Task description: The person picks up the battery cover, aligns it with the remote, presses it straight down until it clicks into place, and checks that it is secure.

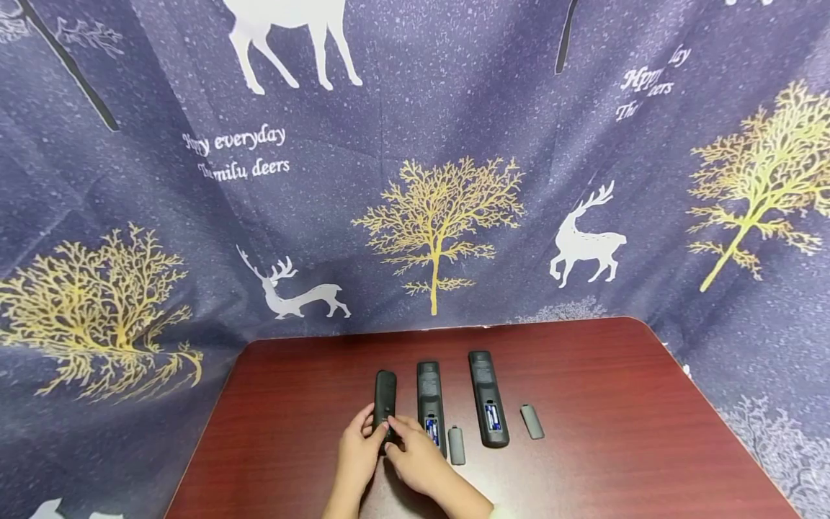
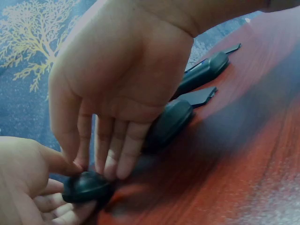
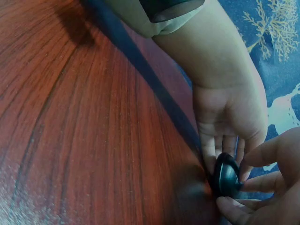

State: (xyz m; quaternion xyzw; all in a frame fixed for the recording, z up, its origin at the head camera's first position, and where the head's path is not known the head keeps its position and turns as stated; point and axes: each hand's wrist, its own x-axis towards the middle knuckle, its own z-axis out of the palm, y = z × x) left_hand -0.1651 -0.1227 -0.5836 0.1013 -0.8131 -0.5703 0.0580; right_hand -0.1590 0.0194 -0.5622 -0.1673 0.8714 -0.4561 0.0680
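A black remote control [image 1: 385, 393] lies between the two hands at the left of the group on the table. My left hand [image 1: 355, 450] grips it from the left, the thumb on its upper face. From the right, my right hand [image 1: 418, 455] has its thumb and fingers at the near part of the same remote, covering much of it. The left wrist view shows the rounded near end of the held remote [image 2: 86, 186] with fingers on both sides. Just right of the hands lies a second remote [image 1: 429, 389], its battery compartment uncovered with blue batteries [image 1: 432, 430] inside.
A third remote [image 1: 486, 396] lies further right, blue batteries showing in its uncovered compartment. One grey battery cover [image 1: 457, 445] lies between these two remotes, another cover [image 1: 532, 422] to the right. The reddish-brown table [image 1: 616, 432] meets a patterned blue cloth [image 1: 454, 108] behind.
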